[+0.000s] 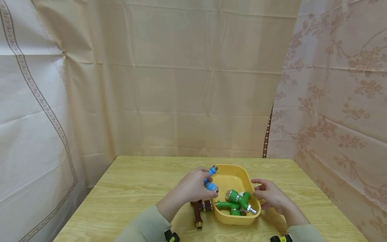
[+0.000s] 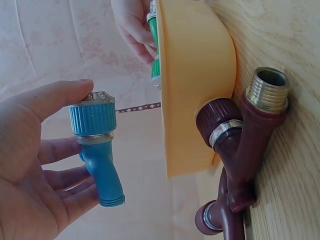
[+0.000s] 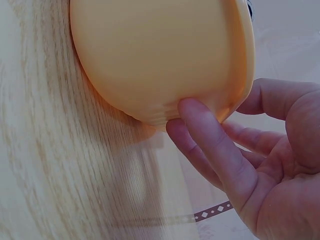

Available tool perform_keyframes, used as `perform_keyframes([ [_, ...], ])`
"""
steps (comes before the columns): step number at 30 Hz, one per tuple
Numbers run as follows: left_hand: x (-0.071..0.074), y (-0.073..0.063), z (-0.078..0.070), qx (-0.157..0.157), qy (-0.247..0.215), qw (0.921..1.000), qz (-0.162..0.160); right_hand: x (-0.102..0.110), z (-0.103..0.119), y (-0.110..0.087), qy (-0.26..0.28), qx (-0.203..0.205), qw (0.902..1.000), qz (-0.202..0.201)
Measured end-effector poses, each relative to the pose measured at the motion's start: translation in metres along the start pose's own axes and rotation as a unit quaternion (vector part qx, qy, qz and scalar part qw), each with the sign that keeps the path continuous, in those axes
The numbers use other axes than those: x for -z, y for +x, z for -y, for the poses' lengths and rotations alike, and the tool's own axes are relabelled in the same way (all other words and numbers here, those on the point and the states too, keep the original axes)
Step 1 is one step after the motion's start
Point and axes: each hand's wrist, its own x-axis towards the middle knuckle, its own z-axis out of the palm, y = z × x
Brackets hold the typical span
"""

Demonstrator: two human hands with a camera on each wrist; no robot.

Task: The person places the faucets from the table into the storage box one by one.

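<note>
My left hand (image 1: 196, 185) holds a blue plastic tap (image 1: 210, 186) above the left side of a yellow tub (image 1: 232, 220). In the left wrist view the thumb presses the metal top of the blue tap (image 2: 95, 150), and the fingers lie behind its ribbed collar. Green taps (image 1: 239, 199) with metal ends lie piled in the tub's near half. At the tub's right side is my right hand (image 1: 270, 196); its fingers are fairly straight and touch the outer wall (image 3: 160, 60). Its thumb is partly hidden behind the rim.
Dark brown taps (image 2: 235, 150) lie on the wooden table (image 1: 145, 181), close against the tub's left wall. One has a brass threaded end. Beige cloth (image 1: 193, 84) hangs behind the table, with patterned cloth (image 1: 341, 101) at the right.
</note>
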Motion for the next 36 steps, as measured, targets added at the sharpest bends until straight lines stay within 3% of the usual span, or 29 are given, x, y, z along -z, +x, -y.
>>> perform_keyframes([
  [12,-0.012,0.020,-0.009,-0.003,0.016,0.9999,-0.004,-0.001,0.001,-0.001,-0.001,-0.004,1.0000,-0.005],
  [36,-0.037,0.063,-0.017,0.053,-0.047,0.9975,0.006,-0.002,0.002,-0.001,0.002,-0.005,1.0000,-0.005],
])
